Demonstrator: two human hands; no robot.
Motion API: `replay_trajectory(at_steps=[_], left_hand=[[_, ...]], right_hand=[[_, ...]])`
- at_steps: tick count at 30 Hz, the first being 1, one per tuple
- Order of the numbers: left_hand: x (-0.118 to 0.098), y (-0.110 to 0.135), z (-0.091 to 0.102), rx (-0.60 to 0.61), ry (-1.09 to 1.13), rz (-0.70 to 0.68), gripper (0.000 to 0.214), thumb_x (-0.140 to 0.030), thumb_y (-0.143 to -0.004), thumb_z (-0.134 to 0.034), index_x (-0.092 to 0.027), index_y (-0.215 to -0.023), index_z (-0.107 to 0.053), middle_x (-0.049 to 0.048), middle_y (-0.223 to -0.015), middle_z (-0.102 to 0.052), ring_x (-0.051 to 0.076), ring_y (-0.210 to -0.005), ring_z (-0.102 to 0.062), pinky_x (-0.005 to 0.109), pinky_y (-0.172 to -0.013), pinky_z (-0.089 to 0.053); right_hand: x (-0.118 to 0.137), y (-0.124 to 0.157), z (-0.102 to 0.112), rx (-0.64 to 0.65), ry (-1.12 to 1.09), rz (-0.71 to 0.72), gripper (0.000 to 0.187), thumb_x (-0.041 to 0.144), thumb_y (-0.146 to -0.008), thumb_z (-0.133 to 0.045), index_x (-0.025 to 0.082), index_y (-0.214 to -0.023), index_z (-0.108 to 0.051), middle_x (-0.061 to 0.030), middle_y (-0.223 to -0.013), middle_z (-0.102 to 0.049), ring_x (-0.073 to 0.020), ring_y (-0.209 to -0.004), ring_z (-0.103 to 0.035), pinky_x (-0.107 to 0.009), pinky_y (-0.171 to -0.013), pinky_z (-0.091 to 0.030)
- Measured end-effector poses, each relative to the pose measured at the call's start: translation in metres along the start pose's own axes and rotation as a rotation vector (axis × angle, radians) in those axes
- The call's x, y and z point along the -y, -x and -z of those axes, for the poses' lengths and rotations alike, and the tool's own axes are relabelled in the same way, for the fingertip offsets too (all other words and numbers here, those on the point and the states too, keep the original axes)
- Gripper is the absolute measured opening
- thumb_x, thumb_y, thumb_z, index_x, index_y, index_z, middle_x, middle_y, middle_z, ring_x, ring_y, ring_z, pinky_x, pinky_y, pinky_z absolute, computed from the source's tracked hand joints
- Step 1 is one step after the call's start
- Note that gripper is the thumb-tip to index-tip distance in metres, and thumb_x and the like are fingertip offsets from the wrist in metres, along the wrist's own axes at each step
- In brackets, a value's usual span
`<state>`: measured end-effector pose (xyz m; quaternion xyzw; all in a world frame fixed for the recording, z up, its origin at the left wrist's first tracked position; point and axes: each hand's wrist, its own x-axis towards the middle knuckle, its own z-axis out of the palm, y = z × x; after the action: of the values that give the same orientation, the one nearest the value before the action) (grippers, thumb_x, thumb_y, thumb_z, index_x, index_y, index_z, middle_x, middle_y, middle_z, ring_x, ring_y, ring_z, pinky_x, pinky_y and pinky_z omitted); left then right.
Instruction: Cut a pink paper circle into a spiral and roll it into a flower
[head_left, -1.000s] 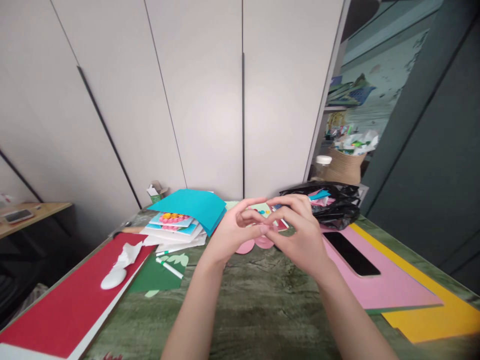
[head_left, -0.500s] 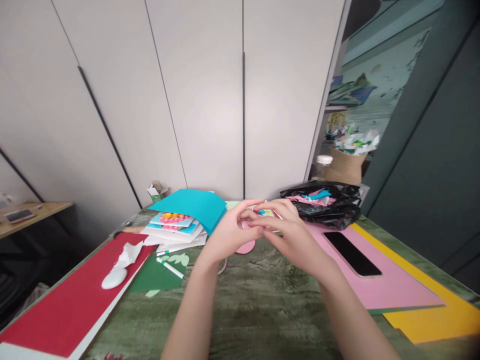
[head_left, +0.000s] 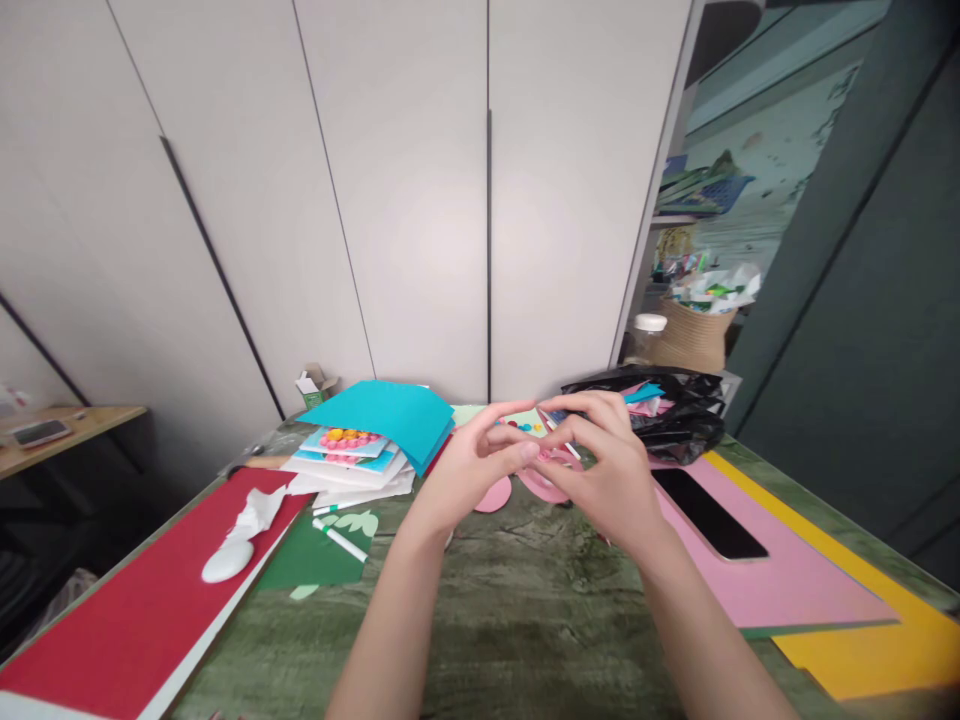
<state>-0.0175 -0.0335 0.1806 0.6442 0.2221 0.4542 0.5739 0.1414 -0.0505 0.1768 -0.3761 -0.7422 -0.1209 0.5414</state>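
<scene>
My left hand (head_left: pixel 480 460) and my right hand (head_left: pixel 604 470) meet above the middle of the table, fingers bent and tips close together. Each thumb comes near its own fingers in a loose pinch. Whatever lies between the fingertips is too small or too hidden to name. Behind and below my right fingers shows a pink ring-shaped thing (head_left: pixel 546 486), partly covered. A flat pink paper disc (head_left: pixel 493 495) lies on the table beside my left hand.
Blue sheets (head_left: pixel 382 415) top a paper stack at left, near red card (head_left: pixel 150 590), green paper (head_left: pixel 300 550) and white markers (head_left: pixel 343 541). At right, a phone (head_left: pixel 709 512) rests on pink sheets (head_left: pixel 810 590), before a black plastic bag (head_left: pixel 679 415). Cabinet doors (head_left: pixel 405 200) stand behind.
My hands have drawn slightly apart, the right one moving right, and the fingers overlap less. The pink ring-shaped thing behind them has come into view.
</scene>
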Motion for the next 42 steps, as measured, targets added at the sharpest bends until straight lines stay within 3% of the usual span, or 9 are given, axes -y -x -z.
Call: replay_trajectory(at_steps=[7, 13, 18, 25, 30, 36, 42], left_hand=[[0.007, -0.002, -0.004, 0.026, 0.036, 0.009, 0.055, -0.02, -0.067, -0.072, -0.02, -0.119, -0.051, 0.0044, -0.084, -0.065, 0.018, -0.083, -0.061, 0.03, -0.072, -0.049], [0.006, -0.003, -0.005, 0.006, 0.118, -0.005, 0.051, -0.017, -0.066, -0.072, -0.018, -0.114, -0.055, 0.0022, -0.078, -0.065, 0.015, -0.078, -0.061, 0.028, -0.074, -0.048], [0.004, -0.002, 0.001, 0.007, 0.106, -0.011, 0.052, -0.015, -0.065, -0.073, -0.019, -0.114, -0.054, 0.0004, -0.075, -0.064, 0.013, -0.072, -0.062, 0.027, -0.071, -0.049], [-0.005, 0.004, 0.008, 0.056, -0.139, 0.073, 0.064, -0.019, -0.062, -0.075, -0.02, -0.121, -0.049, -0.0035, -0.066, -0.057, 0.013, -0.067, -0.059, 0.027, -0.063, -0.049], [-0.007, 0.006, 0.011, 0.12, -0.321, 0.086, 0.069, -0.017, -0.064, -0.071, -0.021, -0.127, -0.044, 0.0, -0.074, -0.062, 0.014, -0.072, -0.058, 0.029, -0.066, -0.048], [0.001, 0.001, 0.009, 0.072, -0.247, 0.02, 0.063, -0.014, -0.067, -0.068, -0.022, -0.125, -0.046, 0.0027, -0.081, -0.065, 0.016, -0.081, -0.061, 0.031, -0.073, -0.048], [0.007, -0.002, 0.002, 0.063, 0.051, 0.016, 0.058, -0.015, -0.069, -0.069, -0.021, -0.122, -0.048, 0.0039, -0.087, -0.067, 0.017, -0.086, -0.063, 0.033, -0.08, -0.048]], right_hand=[[0.004, 0.0, -0.001, 0.008, -0.006, -0.01, 0.019, 0.015, -0.067, -0.066, 0.022, -0.059, -0.051, -0.004, -0.096, -0.063, -0.0242, -0.093, -0.048, -0.042, -0.08, -0.04], [0.003, 0.001, -0.001, 0.01, 0.012, 0.014, 0.017, 0.018, -0.07, -0.067, 0.022, -0.063, -0.052, -0.0036, -0.097, -0.062, -0.024, -0.094, -0.047, -0.042, -0.081, -0.04], [0.001, 0.001, 0.006, 0.129, -0.002, 0.049, 0.005, 0.021, -0.075, -0.065, 0.025, -0.077, -0.062, -0.0025, -0.104, -0.061, -0.0232, -0.1, -0.048, -0.041, -0.084, -0.04], [0.004, 0.001, 0.013, 0.325, -0.014, 0.14, 0.018, 0.019, -0.077, -0.065, 0.033, -0.088, -0.069, 0.0005, -0.115, -0.06, -0.0224, -0.105, -0.047, -0.043, -0.088, -0.04], [0.001, 0.002, 0.011, 0.438, 0.004, 0.135, 0.014, 0.027, -0.076, -0.068, 0.035, -0.086, -0.07, 0.0018, -0.12, -0.058, -0.0241, -0.11, -0.044, -0.046, -0.087, -0.039], [-0.004, 0.002, 0.009, 0.315, 0.048, 0.094, 0.001, 0.027, -0.076, -0.067, 0.028, -0.075, -0.068, -0.0012, -0.109, -0.062, -0.0237, -0.102, -0.048, -0.045, -0.086, -0.038], [-0.004, 0.001, 0.008, 0.134, 0.026, 0.048, 0.014, 0.018, -0.072, -0.068, 0.022, -0.068, -0.055, -0.0028, -0.1, -0.064, -0.0237, -0.097, -0.049, -0.041, -0.082, -0.039]])
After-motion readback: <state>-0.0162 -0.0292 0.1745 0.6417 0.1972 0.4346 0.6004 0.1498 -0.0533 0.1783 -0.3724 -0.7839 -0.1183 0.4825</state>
